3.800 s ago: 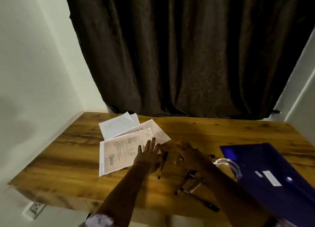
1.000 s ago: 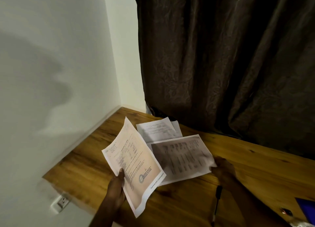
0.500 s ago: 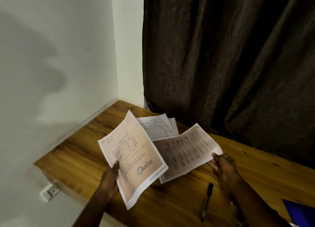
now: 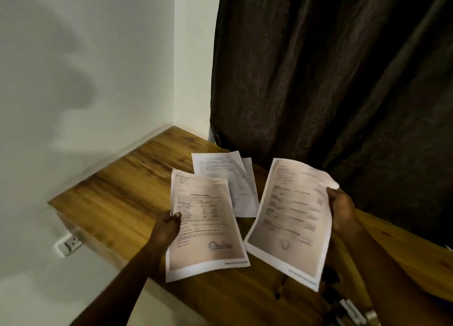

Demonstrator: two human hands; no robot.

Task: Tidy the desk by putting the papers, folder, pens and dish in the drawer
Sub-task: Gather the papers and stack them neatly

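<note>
The papers [image 4: 226, 176] look light, limp and easily creased, so an edge pinch suits them: the left hand [image 4: 169, 224] pinches 1 sheet [image 4: 206, 235] by its left edge, the right hand [image 4: 342, 209] pinches a second sheet [image 4: 291, 218] by its right edge, and the rest lie on the desk [image 4: 117, 198] just beyond both sets of fingers.

1. The worktop [image 4: 117, 203] fills a corner, with the wall [image 4: 85, 68] to its left and the curtain [image 4: 331, 80] behind it.
2. The loose papers [image 4: 228, 168] lie on it near the curtain.
3. In front of them, the left hand [image 4: 168, 225] holds the left sheet [image 4: 206, 227] and the right hand [image 4: 342, 208] holds the right sheet [image 4: 291, 218], side by side above the worktop.
4. A pen [image 4: 279, 290] lies on the worktop by the right sheet's near edge.
5. A socket [image 4: 69, 243] sits on the wall below the worktop's left end.
</note>
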